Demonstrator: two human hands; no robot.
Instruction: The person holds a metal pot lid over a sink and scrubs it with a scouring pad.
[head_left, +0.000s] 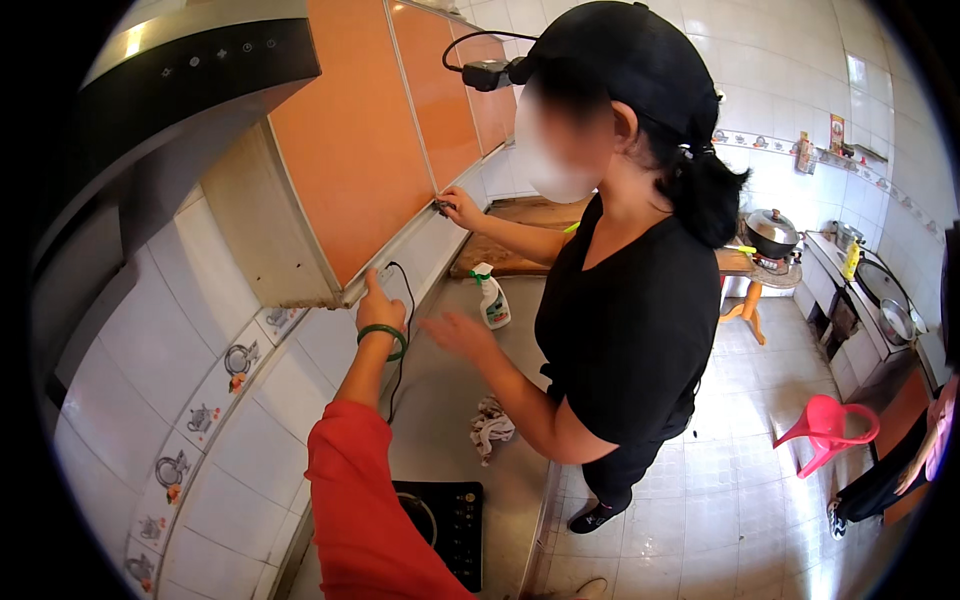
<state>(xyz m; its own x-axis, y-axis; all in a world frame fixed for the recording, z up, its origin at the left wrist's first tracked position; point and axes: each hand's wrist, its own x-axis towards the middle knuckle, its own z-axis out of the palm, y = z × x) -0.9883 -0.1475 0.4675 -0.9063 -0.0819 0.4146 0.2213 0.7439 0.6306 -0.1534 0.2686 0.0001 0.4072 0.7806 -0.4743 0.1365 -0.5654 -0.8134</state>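
Observation:
My left hand (381, 309), in a red sleeve with a green bangle at the wrist, reaches up to the lower corner of an orange-fronted wall cabinet (352, 142). Its index finger points upward at the cabinet's bottom edge, the other fingers look curled, and I see nothing held. My right hand is out of view. Beside me stands a person in black (630, 322) with a cap-mounted camera. One hand of theirs (465, 208) is at the cabinet's lower edge with a small dark thing; the other (461, 337) is blurred above the counter.
On the grey counter (442, 382) are a spray bottle (493, 300), a crumpled cloth (491, 429), a black cord (401, 360) and an induction cooker (457, 525). A range hood (202, 82) juts out at upper left. A pink stool (825, 431) and another person (885, 472) are at right.

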